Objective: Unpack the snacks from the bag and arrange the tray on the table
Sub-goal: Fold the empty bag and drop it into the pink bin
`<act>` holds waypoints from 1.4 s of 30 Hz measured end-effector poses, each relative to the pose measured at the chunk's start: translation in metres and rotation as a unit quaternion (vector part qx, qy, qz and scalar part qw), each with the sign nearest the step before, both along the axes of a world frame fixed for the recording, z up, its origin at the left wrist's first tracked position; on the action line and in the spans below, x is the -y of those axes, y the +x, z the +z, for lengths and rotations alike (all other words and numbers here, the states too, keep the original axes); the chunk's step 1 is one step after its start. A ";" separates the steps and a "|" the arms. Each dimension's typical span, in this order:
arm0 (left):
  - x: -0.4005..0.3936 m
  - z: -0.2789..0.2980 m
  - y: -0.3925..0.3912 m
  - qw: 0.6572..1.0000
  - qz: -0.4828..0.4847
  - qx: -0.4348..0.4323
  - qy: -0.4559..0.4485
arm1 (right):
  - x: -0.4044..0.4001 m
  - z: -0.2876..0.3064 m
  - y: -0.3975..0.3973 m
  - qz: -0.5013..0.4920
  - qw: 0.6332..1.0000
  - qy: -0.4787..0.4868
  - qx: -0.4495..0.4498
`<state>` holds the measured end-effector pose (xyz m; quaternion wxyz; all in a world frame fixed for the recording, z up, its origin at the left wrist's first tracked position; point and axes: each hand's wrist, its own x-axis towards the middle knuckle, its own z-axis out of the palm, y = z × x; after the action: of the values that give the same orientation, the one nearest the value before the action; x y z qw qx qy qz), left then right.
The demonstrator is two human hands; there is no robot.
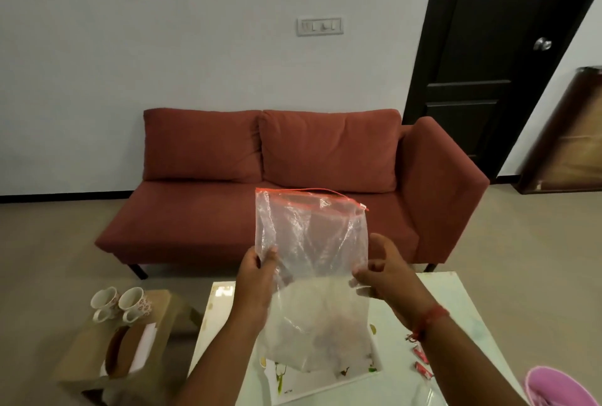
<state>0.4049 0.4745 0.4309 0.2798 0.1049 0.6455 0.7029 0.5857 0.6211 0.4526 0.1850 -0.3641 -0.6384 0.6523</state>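
A clear plastic zip bag with a red zip strip along its top hangs upright in front of me, above the table. My left hand pinches its left edge. My right hand pinches its right edge, fingers partly spread. The bag looks empty and crumpled. Below it lies a white tray with a green fruit print, on the pale glass table. Two small red snack packets lie on the table under my right forearm, which wears a red thread at the wrist.
A low wooden side table at the left holds two floral mugs and a brown oval dish. A pink bowl sits at the bottom right corner. A red sofa stands behind the table, a dark door beyond.
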 end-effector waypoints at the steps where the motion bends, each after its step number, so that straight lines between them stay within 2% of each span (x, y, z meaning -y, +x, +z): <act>1: 0.000 0.003 0.000 1.000 0.007 -0.009 -0.007 | -0.002 -0.001 -0.001 -0.012 0.999 0.032 -0.001; 4: 0.001 0.009 -0.004 0.995 0.025 -0.089 -0.050 | -0.012 0.003 -0.002 -0.077 0.993 0.079 -0.049; 8: 0.003 0.022 -0.008 0.987 0.004 -0.158 -0.001 | -0.023 0.015 -0.003 -0.072 0.985 0.115 -0.107; 12: 0.005 0.039 -0.019 0.964 -0.145 -0.216 -0.054 | -0.035 0.027 0.003 -0.001 0.980 0.181 -0.077; 14: 0.004 0.050 -0.023 0.952 -0.162 -0.240 -0.096 | -0.041 0.036 0.003 0.031 0.971 0.237 -0.018; 16: 0.001 0.061 -0.027 0.938 -0.136 -0.289 -0.134 | -0.049 0.046 0.001 0.043 0.931 0.356 0.064; 18: -0.002 0.067 -0.031 0.902 -0.108 -0.384 -0.167 | -0.053 0.054 0.000 0.049 0.883 0.456 0.098; 20: -0.005 0.069 -0.035 0.871 -0.069 -0.454 -0.173 | -0.054 0.062 -0.003 0.038 0.853 0.508 0.113; 21: -0.006 0.069 -0.036 0.862 -0.041 -0.475 -0.173 | -0.053 0.066 -0.004 0.026 0.850 0.515 0.107; 22: -0.006 0.070 -0.037 0.860 -0.021 -0.483 -0.164 | -0.053 0.072 -0.004 0.014 0.856 0.509 0.089; 24: -0.007 0.081 -0.037 0.880 -0.026 -0.454 -0.136 | -0.056 0.079 -0.002 0.037 0.883 0.463 0.072; 26: -0.010 0.090 -0.036 0.887 -0.085 -0.429 -0.147 | -0.061 0.085 0.002 0.134 0.881 0.425 0.158; 28: -0.015 0.098 -0.035 0.874 -0.129 -0.446 -0.143 | -0.061 0.090 0.003 0.221 0.860 0.398 0.228; 31: -0.029 0.111 -0.027 0.844 -0.204 -0.482 -0.116 | -0.047 0.098 -0.011 0.274 0.881 0.339 0.187; 33: -0.042 0.117 -0.019 0.834 -0.246 -0.481 -0.110 | -0.034 0.094 -0.024 0.288 0.873 0.354 0.171; 34: -0.046 0.120 -0.016 0.842 -0.241 -0.472 -0.103 | -0.031 0.088 -0.029 0.274 0.882 0.351 0.154; 36: -0.051 0.121 -0.015 0.885 -0.152 -0.437 -0.055 | -0.027 0.076 -0.035 0.216 0.934 0.275 0.079; 38: -0.046 0.114 -0.016 0.934 -0.028 -0.356 0.016 | -0.027 0.067 -0.034 0.125 0.973 0.192 0.004; 39: -0.042 0.109 -0.015 0.954 0.003 -0.298 0.034 | -0.027 0.064 -0.032 0.078 0.986 0.144 -0.031; 40: -0.039 0.101 -0.012 0.970 0.001 -0.240 0.029 | -0.027 0.062 -0.031 0.040 0.993 0.092 -0.065; 42: -0.035 0.081 -0.003 0.985 -0.085 -0.151 -0.016 | -0.027 0.058 -0.031 0.002 0.993 0.001 -0.118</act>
<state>0.4020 0.5091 0.5119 0.2397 0.2603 0.6803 0.6419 0.5547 0.6483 0.5109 0.2581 -0.2832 -0.6136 0.6904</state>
